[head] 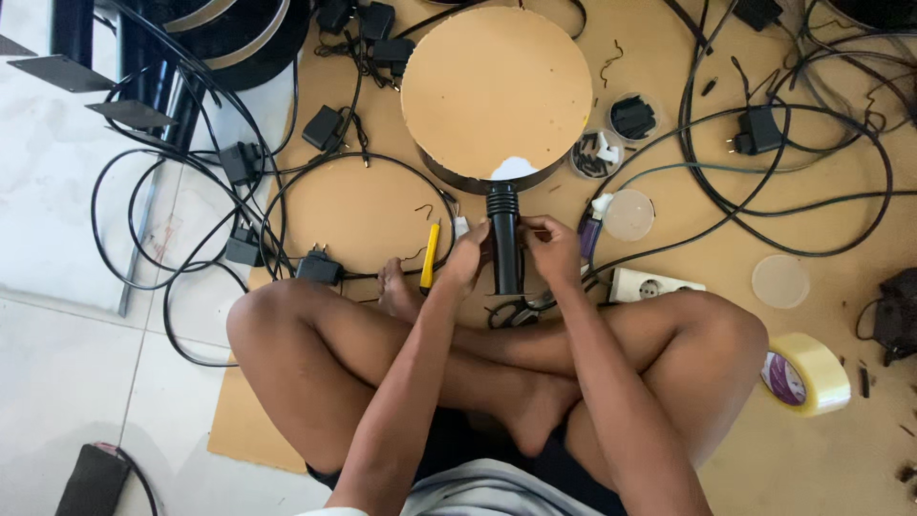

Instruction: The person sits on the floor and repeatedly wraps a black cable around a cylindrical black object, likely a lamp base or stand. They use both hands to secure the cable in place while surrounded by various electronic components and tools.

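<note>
Head view is looking straight down at a person sitting cross-legged on a brown cardboard sheet [831, 459] laid on the floor. At the centre of the frame both hands are meeting on the black ribbed handle [504, 244] of a round pan-shaped device [497, 91], whose tan disc is filling the upper middle of the frame. The left hand [466, 260] is curling its fingers against the handle's left side, and the right hand [552, 247] is closing its fingers on the right side; how firmly either is gripping is hard to judge from above. A yellow-handled tool [431, 254] is lying just left of the left hand. Scissors [516, 311] are resting below the handle, near the shins. A white power strip [655, 285] is sitting right of the hands, a tape roll [807, 373] at lower right, and black cables [764, 191] are looping across the upper right.
</note>
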